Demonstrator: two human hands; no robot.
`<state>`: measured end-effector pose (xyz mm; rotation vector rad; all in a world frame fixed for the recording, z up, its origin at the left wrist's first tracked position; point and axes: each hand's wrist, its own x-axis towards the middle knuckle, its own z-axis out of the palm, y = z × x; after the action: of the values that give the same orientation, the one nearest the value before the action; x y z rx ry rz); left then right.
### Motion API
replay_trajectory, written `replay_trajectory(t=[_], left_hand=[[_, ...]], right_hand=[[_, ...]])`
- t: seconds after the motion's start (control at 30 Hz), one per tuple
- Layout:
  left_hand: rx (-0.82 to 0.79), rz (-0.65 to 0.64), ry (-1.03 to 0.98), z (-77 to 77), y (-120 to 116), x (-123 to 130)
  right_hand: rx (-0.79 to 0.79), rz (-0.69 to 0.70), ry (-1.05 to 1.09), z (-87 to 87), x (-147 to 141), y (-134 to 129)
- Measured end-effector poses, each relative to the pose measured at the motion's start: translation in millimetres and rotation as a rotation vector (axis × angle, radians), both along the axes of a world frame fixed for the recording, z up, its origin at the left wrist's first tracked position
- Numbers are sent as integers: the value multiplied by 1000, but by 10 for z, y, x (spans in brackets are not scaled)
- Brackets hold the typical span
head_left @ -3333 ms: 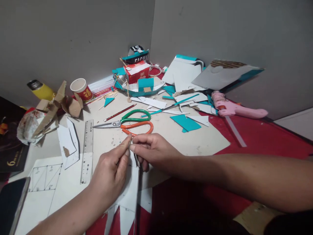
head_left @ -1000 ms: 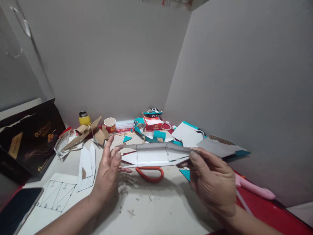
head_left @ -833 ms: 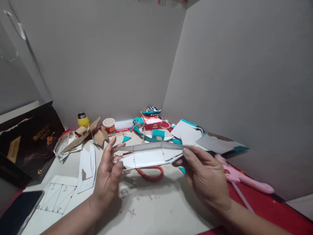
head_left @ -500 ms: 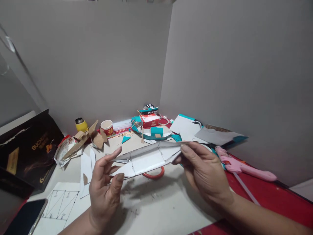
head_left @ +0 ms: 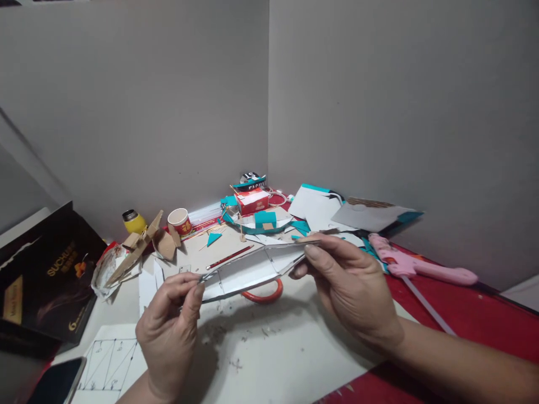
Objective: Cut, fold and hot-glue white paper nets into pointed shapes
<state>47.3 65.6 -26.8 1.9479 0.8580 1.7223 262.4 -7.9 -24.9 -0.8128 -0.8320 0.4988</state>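
Note:
A long white cardboard boat hull (head_left: 248, 270), with folded sides and dark edges, is held level in the air between my hands. My left hand (head_left: 174, 320) pinches its left end between thumb and fingers, hiding the tip. At the pointed right end, my right hand (head_left: 351, 286) grips with the thumb on top and the fingers behind. Just below the hull shows an orange-red scissors handle (head_left: 264, 293), partly covered by it. Behind lies a red pencil (head_left: 229, 257). Farther back rests a teal and white model boat (head_left: 263, 223).
On the left are a black box (head_left: 50, 275), a phone (head_left: 59, 382), a drawn sheet (head_left: 110, 359) and brown cardboard pieces (head_left: 137, 255). A paper cup (head_left: 179, 220) and yellow bottle (head_left: 133, 222) stand behind. A pink glue gun (head_left: 425, 266) lies right. Grey walls (head_left: 189, 101) close the back.
My left hand's fingers, spread apart around the left end before, have closed into a pinch on it. The hull has tilted a little, and the view has shifted slightly right.

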Motion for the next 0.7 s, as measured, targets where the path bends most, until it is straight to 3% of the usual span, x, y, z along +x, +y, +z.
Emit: replay_trajectory(t=[0.5,0.7], left_hand=[[-264,99,-71,89,61,-29],[-411,23,-146,153,64,-4]], right_hand=[[-73,84,-101,-38,10,6],[-105,57,-144,-56,-12,-8]])
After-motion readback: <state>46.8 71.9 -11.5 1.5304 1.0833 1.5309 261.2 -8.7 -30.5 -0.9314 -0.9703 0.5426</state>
